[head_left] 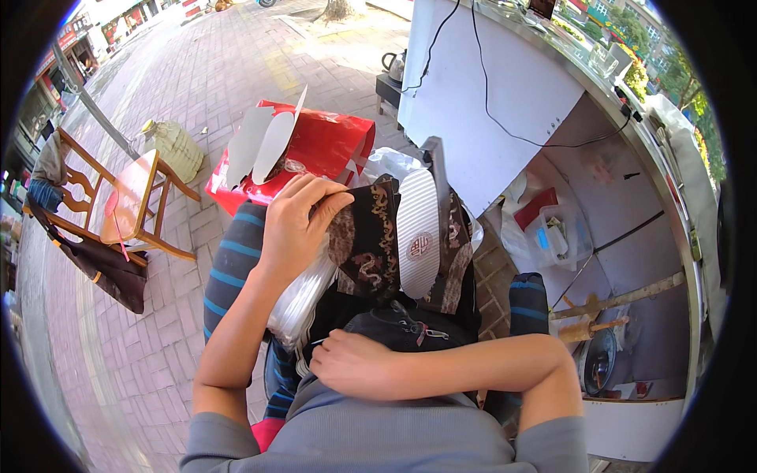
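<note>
My left hand (298, 217) is raised with thumb and fingers pinched at the upper left corner of a dark patterned cloth piece (367, 236), brown and black with gold figures. Beside that cloth stands a white ribbed sole (418, 236) bearing a red round emblem, with more patterned cloth (453, 252) on its right. A grey upright board (435, 162) rises behind the sole. My right hand (347, 363) lies closed near my waist. From its fingers sticks a thin, pale, needle-like tool (318, 341), mostly hidden. A black pouch with a zipper (410, 327) is on my lap.
A red bag (335, 146) holding grey sole-shaped sheets (276, 146) stands ahead. White plastic-wrapped material (303, 292) lies by my left leg. On the left are a wooden chair (138, 197) and a pale sack (173, 150). A white counter (489, 102) with shelves borders the right.
</note>
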`<state>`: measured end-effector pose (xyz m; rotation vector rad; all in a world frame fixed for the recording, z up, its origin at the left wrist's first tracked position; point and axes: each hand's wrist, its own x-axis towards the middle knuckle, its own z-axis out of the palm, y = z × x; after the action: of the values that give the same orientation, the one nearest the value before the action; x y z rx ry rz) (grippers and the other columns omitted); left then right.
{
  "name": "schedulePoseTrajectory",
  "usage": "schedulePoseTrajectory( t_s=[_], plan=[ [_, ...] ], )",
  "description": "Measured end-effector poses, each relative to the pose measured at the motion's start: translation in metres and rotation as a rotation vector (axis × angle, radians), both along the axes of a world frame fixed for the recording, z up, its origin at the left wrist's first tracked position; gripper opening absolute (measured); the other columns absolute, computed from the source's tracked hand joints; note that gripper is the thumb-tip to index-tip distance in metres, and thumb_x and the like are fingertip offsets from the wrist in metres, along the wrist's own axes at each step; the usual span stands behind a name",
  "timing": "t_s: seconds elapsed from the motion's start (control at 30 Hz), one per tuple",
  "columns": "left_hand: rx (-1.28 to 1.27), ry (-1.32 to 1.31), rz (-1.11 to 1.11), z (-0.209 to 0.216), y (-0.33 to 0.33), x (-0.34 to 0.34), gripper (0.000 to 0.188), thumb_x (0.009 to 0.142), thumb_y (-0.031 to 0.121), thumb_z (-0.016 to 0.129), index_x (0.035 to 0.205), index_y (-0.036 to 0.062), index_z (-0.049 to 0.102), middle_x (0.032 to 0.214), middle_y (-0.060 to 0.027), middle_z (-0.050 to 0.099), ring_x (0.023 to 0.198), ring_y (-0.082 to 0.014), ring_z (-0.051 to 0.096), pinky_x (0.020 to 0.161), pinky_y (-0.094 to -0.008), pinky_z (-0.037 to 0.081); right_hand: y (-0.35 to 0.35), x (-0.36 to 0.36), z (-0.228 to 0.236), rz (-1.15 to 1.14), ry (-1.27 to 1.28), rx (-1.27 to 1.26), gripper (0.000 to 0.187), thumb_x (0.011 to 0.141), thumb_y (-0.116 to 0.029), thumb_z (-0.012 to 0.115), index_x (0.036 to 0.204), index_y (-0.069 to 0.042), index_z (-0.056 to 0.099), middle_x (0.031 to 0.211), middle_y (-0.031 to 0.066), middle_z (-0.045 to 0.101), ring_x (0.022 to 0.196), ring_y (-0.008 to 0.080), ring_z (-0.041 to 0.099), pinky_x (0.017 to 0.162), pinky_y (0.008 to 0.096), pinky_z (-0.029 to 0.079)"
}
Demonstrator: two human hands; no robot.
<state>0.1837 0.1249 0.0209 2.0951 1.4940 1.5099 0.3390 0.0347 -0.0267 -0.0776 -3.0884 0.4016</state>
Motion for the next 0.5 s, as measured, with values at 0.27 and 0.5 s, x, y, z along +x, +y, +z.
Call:
schedulePoseTrajectory(
  t_s=[0.27,0.5],
  plan=[
    [-0.025,-0.023,-0.008,0.005,0.016,-0.002,0.014,0.080,0.010,0.075,0.087,0.0003,0.068,0.075,-0.0081,0.061,0.070,-0.0244,0.057,0.063,-0.0329,0.046,0.024,-0.014,-0.045,0.117,-0.130,-0.082,0.009,0.081,-0.017,0.061,0.077,-0.011,0.067,0.076,0.0027,0.064,0.083,0.0201,0.059,0.080,0.0332,0.039],
    [-0.042,-0.014,-0.073,0.013,0.032,-0.006,0.014,0.080,0.009,0.076,0.087,0.0004,0.068,0.073,-0.0076,0.059,0.070,-0.0233,0.055,0.063,-0.0333,0.045,0.055,0.039,0.004,-0.037,-0.284,-0.132,0.011,0.081,-0.016,0.062,0.087,-0.009,0.067,0.074,0.0040,0.063,0.080,0.0237,0.059,0.081,0.0344,0.039]
  ],
)
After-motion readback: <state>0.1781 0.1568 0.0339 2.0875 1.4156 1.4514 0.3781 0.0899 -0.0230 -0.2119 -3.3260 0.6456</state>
